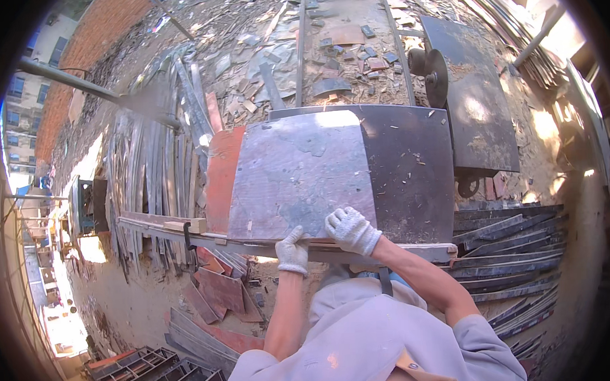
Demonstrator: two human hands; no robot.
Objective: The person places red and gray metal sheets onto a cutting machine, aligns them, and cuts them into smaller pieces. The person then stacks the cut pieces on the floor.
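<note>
A large greyish wooden panel (pixel 301 170), scuffed and stained, lies flat in front of me. It rests partly over a reddish board (pixel 224 177) on the left and a dark tabletop (pixel 413 165) on the right. My left hand (pixel 293 254), in a white knitted glove, grips the panel's near edge with the thumb up; the other fingers are mostly hidden. Close to its right, my right hand (pixel 352 231), gloved alike, presses on the panel by the same edge. Its fingers are curled in, and whatever they hold, if anything, is hidden.
A round dark disc (pixel 436 79), like a saw blade, stands beside a second dark table (pixel 482 108) at the right. Long wooden strips (pixel 151 163) lie left, dark battens (pixel 512 249) right. A rail (pixel 164 231) with a small wood block (pixel 196 226) extends left. Offcuts (pixel 353 52) litter the ground beyond.
</note>
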